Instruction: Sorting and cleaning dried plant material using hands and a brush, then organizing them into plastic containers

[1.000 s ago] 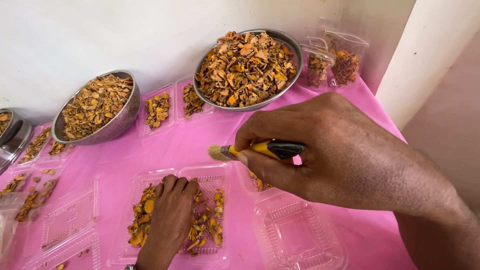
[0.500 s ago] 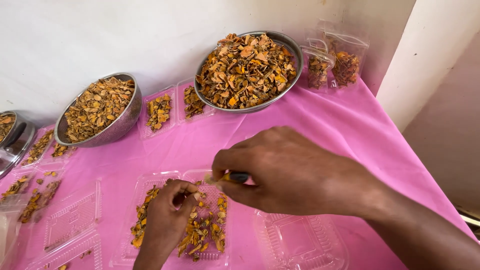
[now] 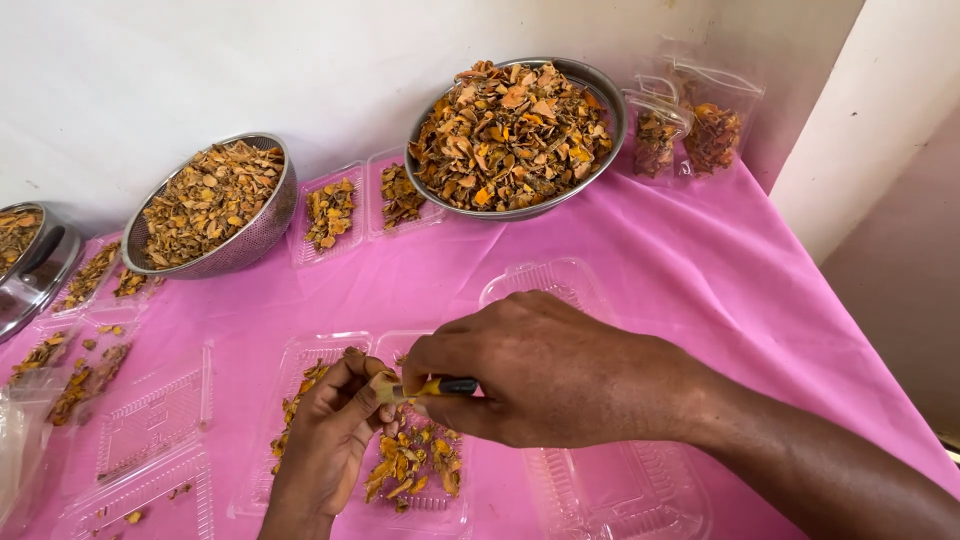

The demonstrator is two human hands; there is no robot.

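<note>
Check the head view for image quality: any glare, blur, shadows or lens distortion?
Head view: soft, even daylight, sharp throughout, no motion blur on the right hand or left hand. Faint shadows beneath both hands on the pink tablecloth. Mild glare on the rim of the large steel bowl and on the clear plastic trays. Wide-angle stretch toward the edges.

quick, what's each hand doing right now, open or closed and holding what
Left hand: closed, fingers pinching a small brownish piece over the clear tray.
Right hand: closed around a small yellow and black tool, its tip at that piece.
</note>
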